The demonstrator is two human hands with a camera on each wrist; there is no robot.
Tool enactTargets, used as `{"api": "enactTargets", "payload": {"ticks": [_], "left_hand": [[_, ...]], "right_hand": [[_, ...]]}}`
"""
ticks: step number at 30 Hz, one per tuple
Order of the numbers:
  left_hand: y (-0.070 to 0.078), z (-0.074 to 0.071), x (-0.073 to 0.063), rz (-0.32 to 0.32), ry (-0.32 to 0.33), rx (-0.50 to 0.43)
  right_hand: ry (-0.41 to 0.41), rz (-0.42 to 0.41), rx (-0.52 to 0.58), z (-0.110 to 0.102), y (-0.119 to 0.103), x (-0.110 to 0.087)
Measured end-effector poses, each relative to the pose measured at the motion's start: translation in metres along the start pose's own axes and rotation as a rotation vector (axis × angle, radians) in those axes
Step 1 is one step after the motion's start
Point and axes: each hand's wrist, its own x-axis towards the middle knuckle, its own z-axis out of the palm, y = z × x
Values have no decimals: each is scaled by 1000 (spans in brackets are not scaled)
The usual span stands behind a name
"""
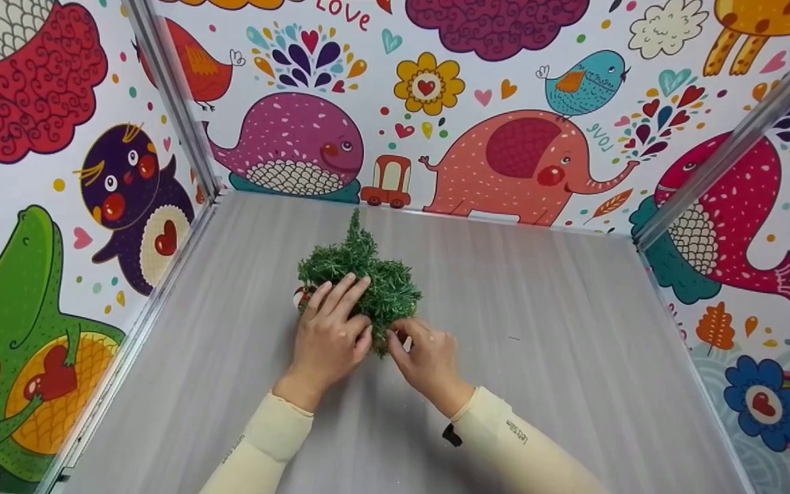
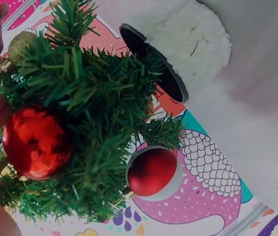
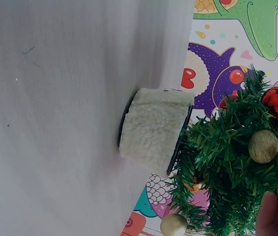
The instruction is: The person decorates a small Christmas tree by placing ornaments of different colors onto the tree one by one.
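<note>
A small green artificial Christmas tree (image 1: 391,288) stands on the table under both hands. Over its near left side lies my left hand (image 1: 330,336), three fingers stretched across the branches, index finger and thumb bent together at the greenery. My right hand (image 1: 429,353) pinches with thumb and index finger at the near right side, by the cap of a gold bauble (image 3: 263,146). A shiny red bauble (image 2: 38,141) hangs close to the left fingers. Another red bauble (image 2: 152,171), with a white band, hangs lower down. The tree's base (image 3: 156,129) is pale and fuzzy with dark rims.
A second gold bauble (image 3: 173,224) hangs from a low branch. The grey table (image 1: 539,329) is bounded by panels printed with cartoon animals (image 1: 518,165), joined by metal corner posts (image 1: 175,103). A thin dark strand (image 1: 515,337) lies right of the tree.
</note>
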Motion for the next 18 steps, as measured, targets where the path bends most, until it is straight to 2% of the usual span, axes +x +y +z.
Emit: {"api": "enactTargets", "payload": {"ticks": [8, 14, 18], "left_hand": [[0, 3, -2, -36, 25, -9], [3, 7, -3, -54, 95, -32], [4, 7, -4, -47, 66, 9]], "right_hand": [[3, 56, 43, -1, -3, 0], [7, 57, 42, 1, -2, 0], [9, 44, 25, 3, 0, -1]]}}
